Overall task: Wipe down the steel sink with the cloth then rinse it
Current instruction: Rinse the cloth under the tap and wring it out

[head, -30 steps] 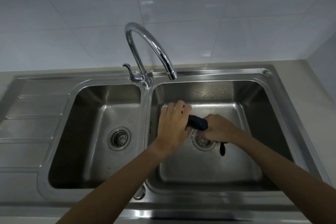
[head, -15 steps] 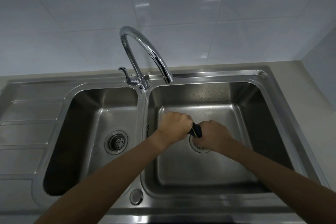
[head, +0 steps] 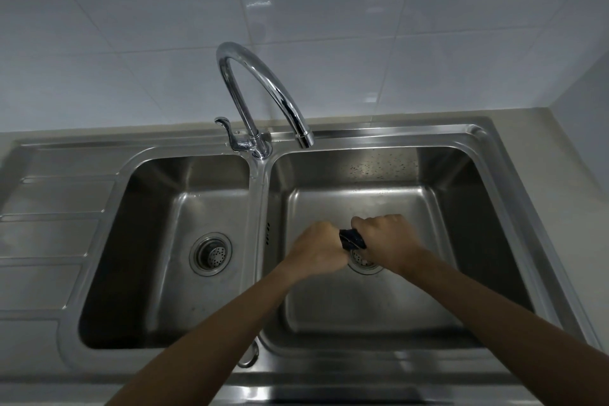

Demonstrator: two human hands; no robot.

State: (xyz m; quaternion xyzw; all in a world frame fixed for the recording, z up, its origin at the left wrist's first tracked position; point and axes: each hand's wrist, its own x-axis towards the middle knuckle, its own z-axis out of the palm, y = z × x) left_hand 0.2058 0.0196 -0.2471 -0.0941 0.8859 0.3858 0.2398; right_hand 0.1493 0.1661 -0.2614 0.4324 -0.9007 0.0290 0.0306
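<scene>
Head cam, only view we've got: both hands are down in the right basin of the steel sink (head: 487,138), right above the drain (head: 362,262). Left hand (head: 318,249) is a closed fist on one end of the dark cloth (head: 352,238), right hand (head: 384,236) is fisted on the other end, w/ just a short twisted bit of cloth showing between them. Looks to me like a wring-out, prob after the wiping or mid-rinse, can't say which tbh. Tap (head: 263,92) has its spout over the back of the right basin, no water running that I can see. Back wall of that basin has a bunch of specks, can't tell if it's dirt or droplets, so I'd guess the wipe isn't totally done. Left basin has its own strainer (head: 211,253) and looks untouched by either hand rn. Tips for doing this bit well imo: keep the cloth low and over the drain so drips go straight down, twist the fists in opposite directions, re-grip closer tog if it goes slack, and don't let an end dangle into the drain. Then hit that speckled back wall b4 the final rinse.
</scene>
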